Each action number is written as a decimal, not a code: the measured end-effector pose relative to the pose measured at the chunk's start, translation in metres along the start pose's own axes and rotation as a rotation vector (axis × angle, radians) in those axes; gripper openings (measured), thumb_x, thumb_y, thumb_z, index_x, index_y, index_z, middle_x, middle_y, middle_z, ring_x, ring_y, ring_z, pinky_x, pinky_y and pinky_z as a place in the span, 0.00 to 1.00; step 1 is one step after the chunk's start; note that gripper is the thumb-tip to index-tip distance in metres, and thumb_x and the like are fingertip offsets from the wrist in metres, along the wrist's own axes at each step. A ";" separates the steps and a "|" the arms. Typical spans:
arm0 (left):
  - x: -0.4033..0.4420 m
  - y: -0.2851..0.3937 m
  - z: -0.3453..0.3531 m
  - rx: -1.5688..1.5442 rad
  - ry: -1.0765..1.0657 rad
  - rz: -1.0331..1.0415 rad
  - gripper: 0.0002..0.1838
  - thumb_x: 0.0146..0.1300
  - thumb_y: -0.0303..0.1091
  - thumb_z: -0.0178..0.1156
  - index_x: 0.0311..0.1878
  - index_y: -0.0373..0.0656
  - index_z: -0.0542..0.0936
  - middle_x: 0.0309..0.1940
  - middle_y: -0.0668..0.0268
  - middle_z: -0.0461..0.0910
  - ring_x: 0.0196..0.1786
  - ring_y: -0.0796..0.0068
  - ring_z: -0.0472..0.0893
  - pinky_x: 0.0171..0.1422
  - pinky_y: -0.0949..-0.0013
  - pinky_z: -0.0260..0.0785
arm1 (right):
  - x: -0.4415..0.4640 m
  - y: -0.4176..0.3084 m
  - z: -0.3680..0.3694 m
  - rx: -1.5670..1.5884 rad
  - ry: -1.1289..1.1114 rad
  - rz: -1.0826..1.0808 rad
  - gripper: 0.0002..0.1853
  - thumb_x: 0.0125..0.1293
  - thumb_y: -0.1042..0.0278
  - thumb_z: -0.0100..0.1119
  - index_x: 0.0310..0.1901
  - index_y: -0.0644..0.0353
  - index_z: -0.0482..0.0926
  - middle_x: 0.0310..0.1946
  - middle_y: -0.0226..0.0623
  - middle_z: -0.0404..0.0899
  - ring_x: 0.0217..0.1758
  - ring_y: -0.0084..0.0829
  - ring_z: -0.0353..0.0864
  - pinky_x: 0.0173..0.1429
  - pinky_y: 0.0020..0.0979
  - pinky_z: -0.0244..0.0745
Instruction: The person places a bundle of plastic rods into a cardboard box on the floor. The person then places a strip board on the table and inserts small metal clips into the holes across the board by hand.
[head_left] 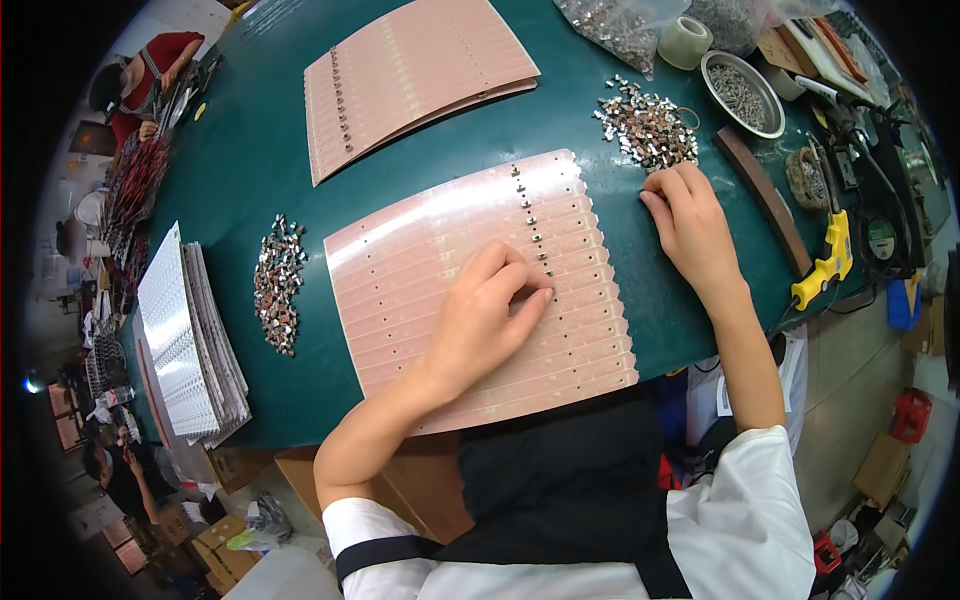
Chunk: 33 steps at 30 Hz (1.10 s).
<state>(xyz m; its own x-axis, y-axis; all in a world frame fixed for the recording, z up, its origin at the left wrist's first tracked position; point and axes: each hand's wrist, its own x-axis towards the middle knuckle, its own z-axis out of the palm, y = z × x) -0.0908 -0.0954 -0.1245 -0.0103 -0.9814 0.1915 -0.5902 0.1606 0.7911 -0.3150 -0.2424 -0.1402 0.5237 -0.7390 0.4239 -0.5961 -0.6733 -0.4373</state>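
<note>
A pink sheet of joined strips (430, 330) lies on the green table, with a short row of small metal parts (532, 222) along its upper right. Over the sheet, just below that row, my left hand (487, 318) has its fingertips pressed together; anything between them is hidden. My right hand (688, 212) is at the lower edge of a pile of small metal parts (650, 128), thumb and index finger close together, and whatever they pinch is too small to make out. Behind lies a stack of pink sheets (415, 75) with one row of parts at its left.
A second pile of parts (279, 285) sits at left, near stacked metallic sheets (190, 335). At right are a metal bowl (742, 95), a brown curved bar (765, 200) and a yellow tool (828, 262). Two other people are at far left.
</note>
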 end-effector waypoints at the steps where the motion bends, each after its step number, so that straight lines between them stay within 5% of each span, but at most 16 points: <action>1: 0.000 0.000 0.001 0.002 -0.003 -0.002 0.04 0.57 0.25 0.67 0.34 0.39 0.81 0.33 0.63 0.74 0.37 0.62 0.77 0.41 0.62 0.71 | 0.001 -0.001 -0.001 -0.005 -0.006 0.001 0.06 0.64 0.78 0.63 0.41 0.65 0.77 0.37 0.42 0.75 0.39 0.39 0.80 0.44 0.35 0.76; 11: 0.001 0.001 0.005 0.062 0.030 0.028 0.04 0.55 0.25 0.66 0.33 0.40 0.81 0.33 0.62 0.74 0.37 0.61 0.77 0.42 0.61 0.71 | 0.001 -0.015 -0.008 0.197 0.122 0.074 0.06 0.65 0.76 0.63 0.41 0.64 0.77 0.37 0.41 0.81 0.40 0.42 0.82 0.44 0.36 0.77; 13: 0.001 0.002 0.006 0.064 0.034 0.028 0.04 0.54 0.25 0.66 0.33 0.40 0.80 0.33 0.62 0.75 0.37 0.60 0.78 0.42 0.61 0.71 | 0.001 -0.014 -0.009 0.195 0.151 -0.001 0.06 0.66 0.76 0.63 0.44 0.64 0.80 0.36 0.39 0.82 0.36 0.31 0.83 0.41 0.29 0.77; 23: 0.003 0.005 0.004 0.095 0.026 0.020 0.04 0.55 0.25 0.66 0.33 0.39 0.80 0.33 0.62 0.75 0.38 0.60 0.78 0.42 0.61 0.72 | -0.005 -0.030 -0.021 0.473 0.060 0.128 0.08 0.67 0.79 0.61 0.46 0.66 0.82 0.37 0.35 0.85 0.38 0.21 0.84 0.41 0.23 0.79; 30: 0.001 0.012 0.007 0.349 0.096 0.233 0.05 0.54 0.25 0.68 0.33 0.39 0.82 0.32 0.62 0.76 0.33 0.63 0.80 0.36 0.64 0.73 | -0.035 -0.068 -0.019 0.603 -0.187 0.043 0.06 0.59 0.78 0.67 0.38 0.62 0.81 0.36 0.37 0.78 0.34 0.32 0.81 0.39 0.30 0.77; 33: 0.000 0.007 0.005 0.243 0.038 0.134 0.05 0.55 0.28 0.67 0.32 0.41 0.80 0.34 0.63 0.76 0.37 0.58 0.80 0.39 0.58 0.74 | -0.044 -0.077 -0.004 0.499 -0.187 -0.082 0.06 0.58 0.76 0.67 0.38 0.62 0.81 0.36 0.39 0.77 0.39 0.40 0.81 0.44 0.36 0.78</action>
<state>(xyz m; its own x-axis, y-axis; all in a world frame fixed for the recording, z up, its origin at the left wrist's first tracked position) -0.0986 -0.0945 -0.1223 -0.0736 -0.9477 0.3106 -0.7619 0.2544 0.5956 -0.2950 -0.1577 -0.1221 0.6826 -0.6448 0.3440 -0.2109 -0.6244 -0.7521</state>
